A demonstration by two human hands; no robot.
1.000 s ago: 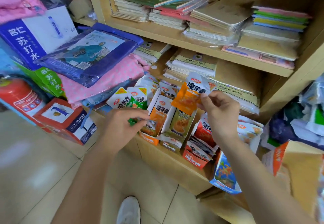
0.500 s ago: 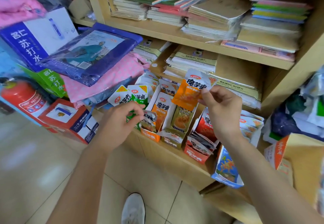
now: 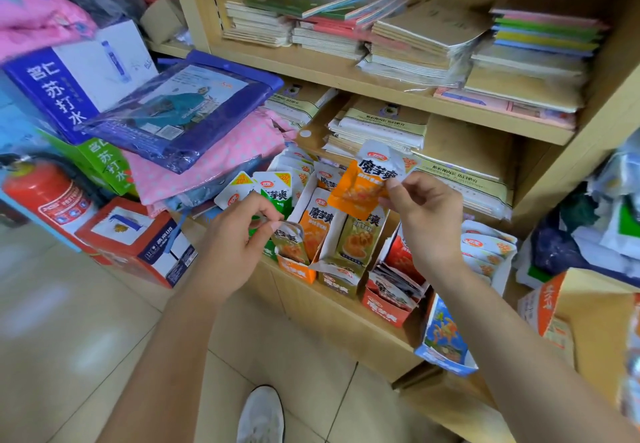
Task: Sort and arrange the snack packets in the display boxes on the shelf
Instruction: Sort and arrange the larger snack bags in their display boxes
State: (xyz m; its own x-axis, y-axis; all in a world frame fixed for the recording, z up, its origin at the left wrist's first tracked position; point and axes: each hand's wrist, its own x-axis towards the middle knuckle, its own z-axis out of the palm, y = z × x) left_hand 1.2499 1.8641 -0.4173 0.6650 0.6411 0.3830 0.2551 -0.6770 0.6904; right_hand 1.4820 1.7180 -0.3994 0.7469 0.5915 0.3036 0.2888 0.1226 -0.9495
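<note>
Left hand (image 3: 239, 234) pinches olive packet (image 3: 289, 241) by top edge, low over front of orange display box (image 3: 298, 271). Likely best: lift clear, drop upright into olive display box (image 3: 337, 281) just beside, label forward. Right hand (image 3: 426, 214) pinches orange packet (image 3: 363, 182) by corner, raised above boxes; seems bound for orange row. Packet glossy, white top, orange body, slightly crumpled.

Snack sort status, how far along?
Midway. Done: orange box and olive box each hold upright packets. In hand: right hand pinches an orange packet above them; left hand pinches an olive packet at the orange box. Left: red box looks jumbled, green packets fan out unevenly.
</note>
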